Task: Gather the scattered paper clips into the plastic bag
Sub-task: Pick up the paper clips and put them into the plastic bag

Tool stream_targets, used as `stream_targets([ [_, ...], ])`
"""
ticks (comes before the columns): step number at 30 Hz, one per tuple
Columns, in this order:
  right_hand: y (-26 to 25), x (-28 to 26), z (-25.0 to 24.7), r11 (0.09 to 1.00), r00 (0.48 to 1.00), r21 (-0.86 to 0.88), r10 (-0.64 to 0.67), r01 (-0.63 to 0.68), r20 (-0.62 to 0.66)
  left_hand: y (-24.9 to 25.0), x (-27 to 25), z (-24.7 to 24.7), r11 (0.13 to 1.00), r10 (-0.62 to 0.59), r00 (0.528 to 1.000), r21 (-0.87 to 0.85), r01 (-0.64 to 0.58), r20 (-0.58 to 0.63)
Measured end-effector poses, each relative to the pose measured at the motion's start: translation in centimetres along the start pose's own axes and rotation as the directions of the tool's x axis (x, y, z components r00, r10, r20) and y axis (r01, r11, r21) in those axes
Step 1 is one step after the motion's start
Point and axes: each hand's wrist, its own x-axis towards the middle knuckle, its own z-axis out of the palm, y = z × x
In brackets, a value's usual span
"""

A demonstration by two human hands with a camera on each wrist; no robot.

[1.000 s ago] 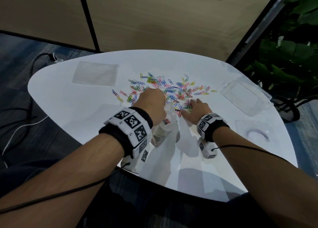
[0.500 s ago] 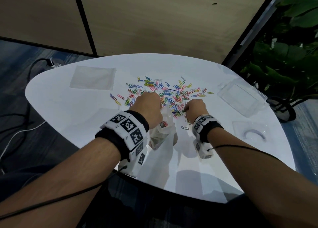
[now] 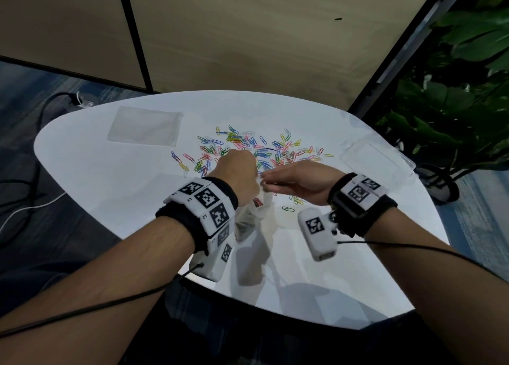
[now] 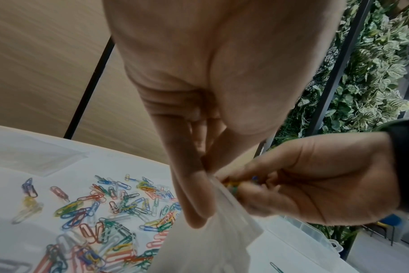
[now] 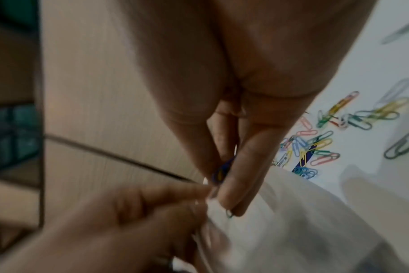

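While the left hand pinches the plastic bag by its top edge above the white bench, the right hand pinches a few paper clips at the bag mouth, both grips pressed together. Scattered paper clips lie on the bench just beyond the hands; some clips are already inside the bag. A flat clear bag lies far left.
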Motion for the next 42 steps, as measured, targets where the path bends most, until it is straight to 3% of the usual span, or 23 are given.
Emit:
stream_targets([
  [4,1.6,0.6,2.4,0.97,0.991,-0.238,-0.084,0.059,-0.099,0.1,0.0,-0.1,1.0,-0.004,1.0,-0.011,0.004,-0.004],
  [6,2.1,0.9,2.9,0.907,0.98,-0.408,-0.164,0.104,-0.115,0.0,-0.1,-0.2,0.999,-0.012,1.0,-0.032,0.011,-0.011],
  [9,2.1,0.5,3.4,0.664,0.925,-0.727,-0.364,0.174,-0.111,-0.2,-0.2,-0.3,0.998,-0.012,1.0,-0.057,0.012,-0.012],
  [11,2.0,0.2,3.8,0.552,0.907,-0.808,-0.418,0.208,-0.052,-0.3,-0.3,-0.3,0.998,-0.008,1.0,-0.066,0.007,-0.012],
  [12,1.9,0.1,3.9,0.557,0.91,-0.798,-0.414,0.231,-0.026,-0.3,-0.4,-0.4,0.998,-0.006,1.0,-0.069,0.005,-0.014],
  [15,1.3,-0.1,3.5,0.848,0.959,-0.468,-0.283,0.249,-0.004,-0.7,-0.5,-0.8,0.995,-0.015,1.0,-0.102,0.013,-0.024],
  [16,1.0,0.1,2.7,0.904,0.97,-0.365,-0.241,0.223,-0.005,-0.9,-0.6,-1.0,0.995,-0.015,1.0,-0.102,0.012,-0.028],
  [19,0.7,1.6,-2.0,0.943,0.952,-0.274,-0.245,0.19,-0.182,-1.7,-1.0,-1.3,0.995,-0.011,1.0,-0.102,0.009,-0.025],
  [20,1.1,2.4,-4.1,0.911,0.911,-0.393,-0.264,0.127,-0.317,-2.0,-1.2,-1.5,0.994,-0.012,1.0,-0.109,0.01,-0.021],
  [21,1.7,3.1,-6.1,0.82,0.846,-0.571,-0.288,-0.025,-0.45,-2.4,-1.3,-1.7,0.994,-0.013,1.0,-0.113,0.011,-0.018],
  [22,2.6,3.8,-7.7,0.682,0.779,-0.694,-0.297,-0.231,-0.552,-2.8,-1.4,-2.0,0.994,-0.015,1.0,-0.113,0.013,-0.018],
  [23,3.7,4.3,-8.5,0.55,0.748,-0.739,-0.28,-0.389,-0.602,-3.3,-1.6,-2.3,0.993,-0.017,1.0,-0.115,0.014,-0.02],
  [24,4.9,5.0,-8.6,0.42,0.753,-0.763,-0.236,-0.491,-0.614,-3.8,-1.8,-2.7,0.992,-0.02,1.0,-0.124,0.017,-0.024],
  [26,6.8,5.9,-6.8,0.213,0.795,-0.811,-0.176,-0.545,-0.581,-5.0,-2.3,-3.7,0.988,-0.037,0.998,-0.151,0.03,-0.042],
  [27,7.3,6.6,-5.6,0.21,0.79,-0.809,-0.185,-0.549,-0.584,-5.7,-2.5,-4.3,0.986,-0.051,0.997,-0.163,0.041,-0.058],
  [30,7.7,8.6,-2.0,0.449,0.762,-0.764,-0.238,-0.463,-0.602,-8.2,-3.2,-6.0,0.98,-0.099,0.989,-0.186,0.078,-0.108],
  [32,7.6,9.5,-0.5,0.467,0.768,-0.765,-0.242,-0.444,-0.593,-9.7,-3.8,-6.7,0.981,-0.118,0.985,-0.171,0.095,-0.125],
  [34,7.2,9.6,0.6,0.395,0.811,-0.814,-0.231,-0.426,-0.537,-11.1,-4.3,-6.9,0.986,-0.127,0.983,-0.127,0.11,-0.129],
  [37,6.9,10.0,1.8,0.178,0.887,-0.92,-0.254,-0.349,-0.386,-12.3,-4.7,-6.9,0.988,-0.136,0.982,-0.088,0.125,-0.132],
  [40,7.2,10.6,2.8,0.111,0.88,-0.953,-0.366,-0.283,-0.304,-12.8,-4.5,-7.0,0.985,-0.146,0.979,-0.117,0.13,-0.14],
  [42,6.9,10.4,3.0,-0.011,0.869,-0.971,-0.448,-0.24,-0.21,-12.9,-4.3,-7.0,0.984,-0.147,0.979,-0.124,0.129,-0.144],
])
